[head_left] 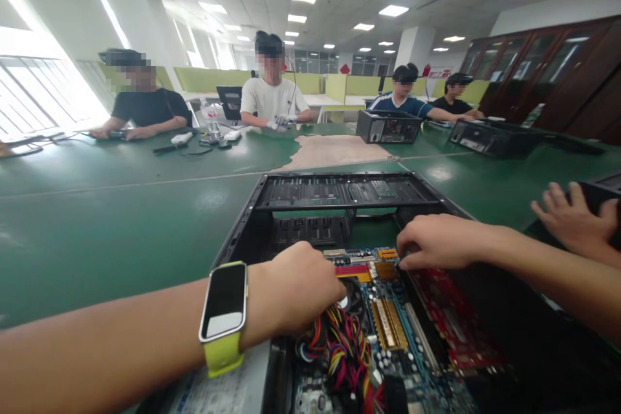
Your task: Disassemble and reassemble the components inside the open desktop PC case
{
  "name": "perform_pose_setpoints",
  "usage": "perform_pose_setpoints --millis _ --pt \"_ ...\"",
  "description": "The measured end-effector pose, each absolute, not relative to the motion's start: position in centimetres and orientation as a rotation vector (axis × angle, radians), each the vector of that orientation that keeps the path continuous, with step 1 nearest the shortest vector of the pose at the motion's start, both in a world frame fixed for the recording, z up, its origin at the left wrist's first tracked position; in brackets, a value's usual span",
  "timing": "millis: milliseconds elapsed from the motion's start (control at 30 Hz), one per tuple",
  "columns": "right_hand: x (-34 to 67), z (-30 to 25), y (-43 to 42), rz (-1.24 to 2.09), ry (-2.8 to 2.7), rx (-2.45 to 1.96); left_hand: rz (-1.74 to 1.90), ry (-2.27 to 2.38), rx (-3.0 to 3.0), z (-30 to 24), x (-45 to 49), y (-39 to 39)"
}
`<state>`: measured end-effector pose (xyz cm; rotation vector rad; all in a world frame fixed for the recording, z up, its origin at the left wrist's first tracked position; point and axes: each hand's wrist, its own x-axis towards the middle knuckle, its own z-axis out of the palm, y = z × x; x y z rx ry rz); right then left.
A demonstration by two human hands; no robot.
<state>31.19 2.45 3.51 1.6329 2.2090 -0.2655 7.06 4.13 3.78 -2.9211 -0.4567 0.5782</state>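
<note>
An open black computer case (237, 223) lies in front of me with a blue motherboard (412, 336) inside. My left hand (298, 288), a yellow-green banded watch (224, 307) on its wrist, is curled over the round black cooling fan (356, 297); its fingertips are hidden. My right hand (439, 242) reaches in from the right, fingers bent down at the board's far right corner, by the end of a red expansion card (453, 317). What its fingertips hold, if anything, is out of sight. Bundled coloured power cables (347, 349) lie below my left hand.
At the right edge, another person's hand (577, 217) rests near a dark case. Across the green table (121, 220), several people sit at work. Two more black computer cases (388, 127) stand there, with a water bottle (209, 118) and small devices at the far left.
</note>
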Motion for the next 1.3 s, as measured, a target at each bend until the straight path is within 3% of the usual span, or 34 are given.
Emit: perform_pose_setpoints --millis 367,500,700,800,967,1167,1300 --pt "32.2 2.7 3.2 -0.246 2.164 1.630 0.314 -1.228 -2.500 4.6 3.4 8.4" --pt "30.7 0.6 2.2 -0.358 2.203 1.485 0.439 -1.068 -2.690 5.1 4.7 7.1" --pt "30.9 -2.5 2.4 -0.081 2.090 1.688 0.569 -0.519 -3.080 0.1 10.9 4.9" --pt "33.3 -0.7 2.9 -0.148 2.111 1.735 0.736 -0.572 -3.049 -0.9 12.3 5.8" --pt "36.7 2.3 1.8 -0.112 2.167 1.675 0.487 -0.886 -3.019 3.0 10.1 8.6" --pt "34.2 0.8 1.4 0.043 2.115 1.702 0.292 -1.049 -2.884 6.0 7.7 9.8" --pt "33.8 -0.7 1.7 -0.045 1.913 1.625 0.423 -0.972 -2.923 5.1 7.9 8.0"
